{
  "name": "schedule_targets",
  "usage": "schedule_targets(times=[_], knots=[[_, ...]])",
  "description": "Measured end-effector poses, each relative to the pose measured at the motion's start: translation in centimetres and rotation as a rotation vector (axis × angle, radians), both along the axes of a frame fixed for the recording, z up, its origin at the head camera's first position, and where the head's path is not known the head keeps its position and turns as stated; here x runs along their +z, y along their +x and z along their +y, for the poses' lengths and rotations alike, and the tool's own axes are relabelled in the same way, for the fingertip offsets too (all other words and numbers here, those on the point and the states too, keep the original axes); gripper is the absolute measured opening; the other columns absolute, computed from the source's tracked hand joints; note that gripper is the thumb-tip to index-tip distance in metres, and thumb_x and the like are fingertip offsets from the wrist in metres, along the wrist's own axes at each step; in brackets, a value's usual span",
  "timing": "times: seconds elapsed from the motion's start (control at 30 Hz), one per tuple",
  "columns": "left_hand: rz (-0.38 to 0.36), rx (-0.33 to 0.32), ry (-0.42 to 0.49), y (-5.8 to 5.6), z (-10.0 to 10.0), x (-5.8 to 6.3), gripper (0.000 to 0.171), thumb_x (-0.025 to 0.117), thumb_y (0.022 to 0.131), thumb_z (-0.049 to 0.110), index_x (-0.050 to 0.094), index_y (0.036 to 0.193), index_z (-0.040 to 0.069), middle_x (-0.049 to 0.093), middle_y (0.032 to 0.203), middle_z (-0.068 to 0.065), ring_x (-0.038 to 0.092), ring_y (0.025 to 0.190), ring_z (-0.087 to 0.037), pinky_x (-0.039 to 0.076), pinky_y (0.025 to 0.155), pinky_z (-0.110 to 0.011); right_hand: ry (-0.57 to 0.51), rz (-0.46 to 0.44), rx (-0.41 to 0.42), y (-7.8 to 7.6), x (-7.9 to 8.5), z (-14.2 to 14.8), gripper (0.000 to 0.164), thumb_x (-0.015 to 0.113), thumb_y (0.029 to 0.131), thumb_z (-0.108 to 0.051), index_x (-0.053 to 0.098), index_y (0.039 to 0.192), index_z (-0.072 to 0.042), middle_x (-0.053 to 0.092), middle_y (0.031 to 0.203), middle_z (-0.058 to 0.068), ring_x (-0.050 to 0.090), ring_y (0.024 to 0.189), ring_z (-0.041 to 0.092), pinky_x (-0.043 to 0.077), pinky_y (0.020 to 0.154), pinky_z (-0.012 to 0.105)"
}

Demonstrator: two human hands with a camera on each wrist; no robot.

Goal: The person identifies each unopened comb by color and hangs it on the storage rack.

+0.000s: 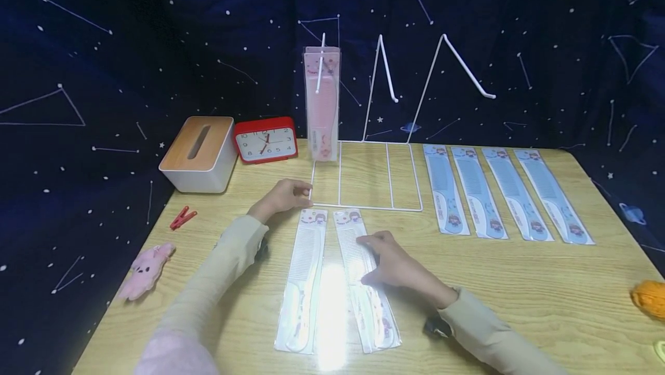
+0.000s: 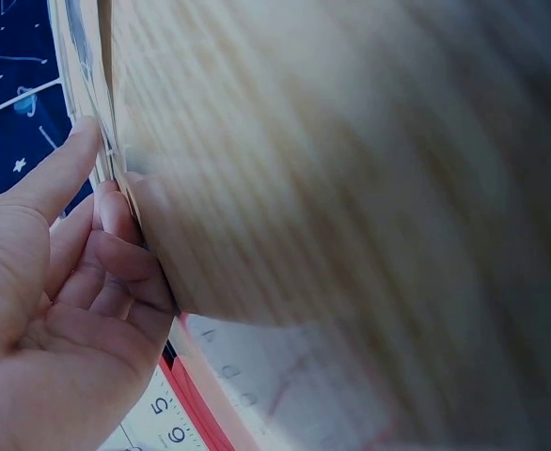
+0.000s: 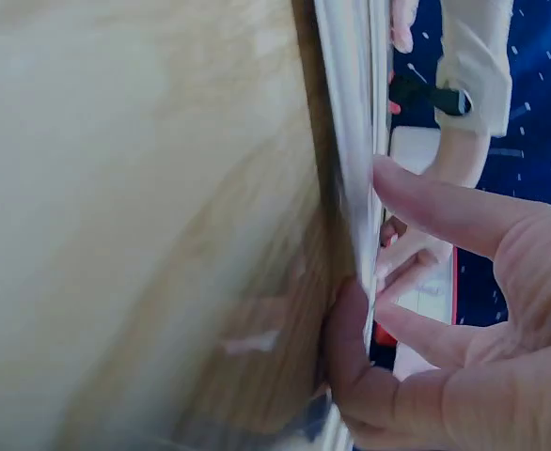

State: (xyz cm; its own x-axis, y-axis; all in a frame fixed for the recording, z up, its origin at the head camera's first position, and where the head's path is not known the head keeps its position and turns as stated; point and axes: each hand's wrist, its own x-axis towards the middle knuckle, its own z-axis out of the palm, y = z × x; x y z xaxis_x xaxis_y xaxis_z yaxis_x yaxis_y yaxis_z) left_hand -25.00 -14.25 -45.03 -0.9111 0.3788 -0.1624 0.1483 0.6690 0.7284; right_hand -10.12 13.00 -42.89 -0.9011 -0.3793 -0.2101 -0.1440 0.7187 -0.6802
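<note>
A wrapped clear comb [image 1: 370,307], right of two, lies on the table [image 1: 483,288], handle nearest the person, long axis slanting away leftward to the rack [image 1: 392,207]. The nearer right hand [image 1: 396,262] touches it; pinching cannot be told. The left hand [image 1: 283,195] grips the rack's near-left corner.

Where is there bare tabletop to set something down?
Widest: in front of the blue combs, between right sleeve and orange object. Smaller: between pink plush and left sleeve. Crowded: centre, with left hand, right hand, pale combs and wire rack.
</note>
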Motion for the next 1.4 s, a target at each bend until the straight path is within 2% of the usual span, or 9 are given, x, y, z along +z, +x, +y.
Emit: schedule_targets(times=[0.17,0.33,0.4,0.47,0.6,0.8,1.03,1.2,1.4], knots=[[-0.011,0.006,-0.001,0.0,0.0,0.0,0.050,0.074,0.082,0.017,0.059,0.128,0.003,0.064,0.116,-0.012,0.053,0.111,-0.025,0.037,0.105,-0.041,-0.102,-0.064,-0.018,-0.2,0.0,1.1,0.078,0.084,0.063,-0.009,0.052,0.134,-0.007,0.049,0.130,0.020,0.048,0.117,0.039,0.039,0.099,0.057],[0.000,-0.004,0.012,0.1,0.0,0.0,0.050,0.074,0.082,0.016,0.059,0.127,0.002,0.065,0.114,-0.013,0.054,0.107,-0.024,0.040,0.102,-0.040,-0.208,-0.188,-0.039,-0.2,0.2,1.7,0.080,0.081,0.066,-0.006,0.047,0.138,-0.011,0.057,0.120,0.019,0.057,0.103,0.032,0.048,0.088,0.048],[0.007,-0.007,0.014,0.1,0.0,0.0,0.050,0.074,0.082,0.016,0.059,0.127,0.001,0.065,0.112,-0.013,0.055,0.106,-0.024,0.040,0.101,-0.040,-0.227,-0.205,-0.045,-0.1,0.4,2.0,0.081,0.080,0.067,-0.006,0.045,0.140,-0.012,0.057,0.118,0.019,0.058,0.098,0.029,0.050,0.084,0.047],[0.010,-0.009,0.015,0.1,0.0,0.0,0.049,0.073,0.082,0.015,0.059,0.127,0.000,0.065,0.112,-0.013,0.055,0.105,-0.024,0.041,0.101,-0.040,-0.245,-0.203,-0.052,0.0,0.6,2.3,0.081,0.079,0.069,-0.005,0.043,0.141,-0.014,0.054,0.123,0.022,0.058,0.103,0.033,0.049,0.087,0.051],[-0.014,0.008,0.016,0.2,0.0,0.0,0.049,0.074,0.082,0.016,0.059,0.127,0.002,0.064,0.113,-0.012,0.054,0.107,-0.023,0.039,0.102,-0.040,-0.328,-0.128,-0.033,0.1,1.5,2.9,0.080,0.074,0.073,-0.001,0.039,0.144,-0.014,0.047,0.131,0.023,0.052,0.113,0.039,0.048,0.091,0.051],[-0.015,0.011,0.017,0.2,0.0,0.1,0.049,0.074,0.082,0.015,0.059,0.127,0.002,0.065,0.113,-0.012,0.054,0.108,-0.023,0.038,0.103,-0.039,-0.585,0.052,0.033,0.0,4.4,3.5,0.077,0.065,0.076,0.013,0.033,0.144,-0.002,0.048,0.112,0.021,0.060,0.091,0.011,0.055,0.073,0.024],[-0.010,0.013,-0.003,0.0,0.1,0.0,0.048,0.074,0.082,0.016,0.060,0.126,0.002,0.065,0.112,-0.011,0.053,0.106,-0.022,0.039,0.102,-0.039,-0.784,0.228,0.041,-0.3,8.5,3.8,0.077,0.059,0.076,0.022,0.031,0.145,0.000,0.049,0.119,0.007,0.058,0.100,0.008,0.053,0.080,0.021],[-0.021,0.022,-0.004,0.0,0.1,0.0,0.048,0.074,0.082,0.016,0.060,0.126,0.004,0.065,0.113,-0.010,0.054,0.106,-0.022,0.040,0.101,-0.039,-0.830,0.314,0.006,-1.0,10.3,3.8,0.079,0.057,0.075,0.025,0.030,0.144,0.002,0.051,0.119,0.002,0.059,0.102,0.008,0.053,0.081,0.020],[-0.018,0.020,0.010,0.1,0.1,0.0,0.048,0.075,0.081,0.015,0.060,0.126,0.002,0.065,0.111,-0.010,0.055,0.104,-0.022,0.041,0.101,-0.038,-0.807,0.328,-0.041,-1.9,10.8,3.7,0.078,0.057,0.074,0.025,0.027,0.144,0.006,0.049,0.118,0.004,0.058,0.102,0.006,0.053,0.081,0.019]])
